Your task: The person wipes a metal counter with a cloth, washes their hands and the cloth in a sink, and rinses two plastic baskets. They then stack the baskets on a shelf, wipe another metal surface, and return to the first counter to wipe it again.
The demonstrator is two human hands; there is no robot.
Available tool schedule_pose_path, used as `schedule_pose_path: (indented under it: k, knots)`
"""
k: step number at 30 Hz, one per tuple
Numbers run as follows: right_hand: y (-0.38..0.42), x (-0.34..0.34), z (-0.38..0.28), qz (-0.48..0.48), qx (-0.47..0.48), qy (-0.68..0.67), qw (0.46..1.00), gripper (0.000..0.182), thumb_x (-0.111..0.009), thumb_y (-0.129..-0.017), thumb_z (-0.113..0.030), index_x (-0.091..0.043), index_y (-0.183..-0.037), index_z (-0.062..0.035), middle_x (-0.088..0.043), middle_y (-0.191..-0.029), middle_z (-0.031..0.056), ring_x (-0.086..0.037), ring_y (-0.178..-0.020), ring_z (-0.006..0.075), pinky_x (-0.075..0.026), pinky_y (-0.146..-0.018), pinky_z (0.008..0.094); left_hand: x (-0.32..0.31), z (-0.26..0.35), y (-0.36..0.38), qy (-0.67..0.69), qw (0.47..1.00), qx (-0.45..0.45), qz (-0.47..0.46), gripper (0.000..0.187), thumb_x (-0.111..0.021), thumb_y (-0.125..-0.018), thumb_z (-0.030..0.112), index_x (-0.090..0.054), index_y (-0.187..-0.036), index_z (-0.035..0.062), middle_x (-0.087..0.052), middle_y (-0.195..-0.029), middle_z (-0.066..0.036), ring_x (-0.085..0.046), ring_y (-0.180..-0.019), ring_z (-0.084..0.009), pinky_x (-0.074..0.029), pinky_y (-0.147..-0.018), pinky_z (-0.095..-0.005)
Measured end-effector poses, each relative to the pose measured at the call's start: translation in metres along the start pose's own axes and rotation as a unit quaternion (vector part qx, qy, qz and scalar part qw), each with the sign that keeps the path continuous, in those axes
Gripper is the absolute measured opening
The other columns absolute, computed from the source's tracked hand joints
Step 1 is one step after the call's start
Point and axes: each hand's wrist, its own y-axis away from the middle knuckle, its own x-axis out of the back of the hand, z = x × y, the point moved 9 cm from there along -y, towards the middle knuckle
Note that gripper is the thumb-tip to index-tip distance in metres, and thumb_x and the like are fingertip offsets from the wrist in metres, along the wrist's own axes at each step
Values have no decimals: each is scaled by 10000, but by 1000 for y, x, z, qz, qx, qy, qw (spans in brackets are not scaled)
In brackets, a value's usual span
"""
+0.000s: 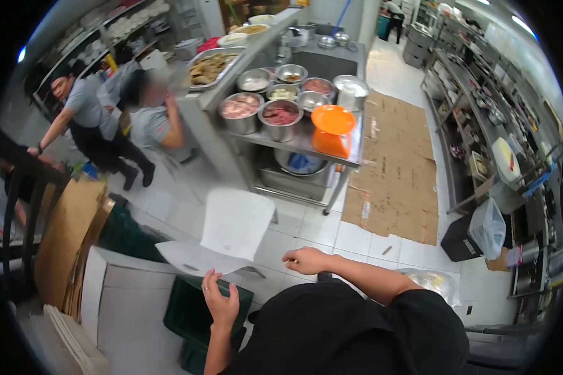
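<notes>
My left hand (221, 299) is held above a dark green bin (184, 309), palm partly up and fingers apart, with nothing in it. Just beyond its fingertips stands a white plastic chair (238, 219). My right hand (305, 260) is in front of my body over the tiled floor, its fingers curled together; whether it holds something small is hidden. Farther forward, a steel table (275, 145) bears several metal pots of meat, among them a pot of dark red meat (280, 119), and an orange scale (331, 130) at its near right corner.
Two people in grey shirts are at the left. Cardboard (397, 165) lies along the floor on the right. A black bin (461, 239) with a plastic bag stands beside steel shelving (475, 115). Folded cardboard (65, 244) leans at the left. Another person is far back.
</notes>
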Motion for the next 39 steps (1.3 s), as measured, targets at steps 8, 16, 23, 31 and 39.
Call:
schedule_pose_path:
  k: [8, 16, 23, 31, 39]
  knots:
    - [207, 68, 226, 66, -297, 22, 952, 421, -545, -881, -348, -617, -1201, -84, -654, -1135, 185, -608, -1077, 349, -481, -928, 434, -202, 165, -44, 128, 971, -89, -183, 370, -675, -763, 69, -549, -1106, 10, -546, -1232, -206, -497, -1162, -388, -400, -983, -438]
    - [257, 74, 269, 103, -350, -21, 931, 465, -562, -884, -352, -574, -1254, -71, -646, -1144, 202, -601, -1090, 355, -469, -944, 428, -306, 248, -62, 137, 912, -209, -325, 331, -673, -786, 117, -562, -1088, 43, -587, -1184, -168, -553, -1089, -363, -430, -941, -430]
    - [280, 111, 316, 87, -323, -163, 928, 530, -585, -889, -398, -542, -1301, -69, -644, -1162, 207, -611, -1088, 353, -466, -943, 406, -419, 307, -70, 154, 847, -222, -458, 292, -673, -814, 150, -566, -1068, 50, -613, -1128, -144, -567, -1090, -346, -438, -932, -424]
    - [324, 310, 438, 331, -375, -134, 856, 448, -592, -902, -289, -571, -1250, -9, -681, -1031, 214, -667, -958, 301, -511, -835, 378, -550, 376, -129, 213, 805, -214, -511, 256, -638, -848, 175, -571, -1066, 59, -626, -1062, -153, -598, -1010, -345, -475, -864, -419]
    - [416, 230, 648, 306, -528, -139, 780, 364, -562, -859, -304, -663, -1070, -26, -674, -1012, 216, -640, -979, 363, -502, -860, 415, -683, 417, -222, 161, 813, -177, -531, 338, -633, -840, 214, -557, -1127, 53, -641, -1054, -200, -595, -1008, -392, -471, -863, -455]
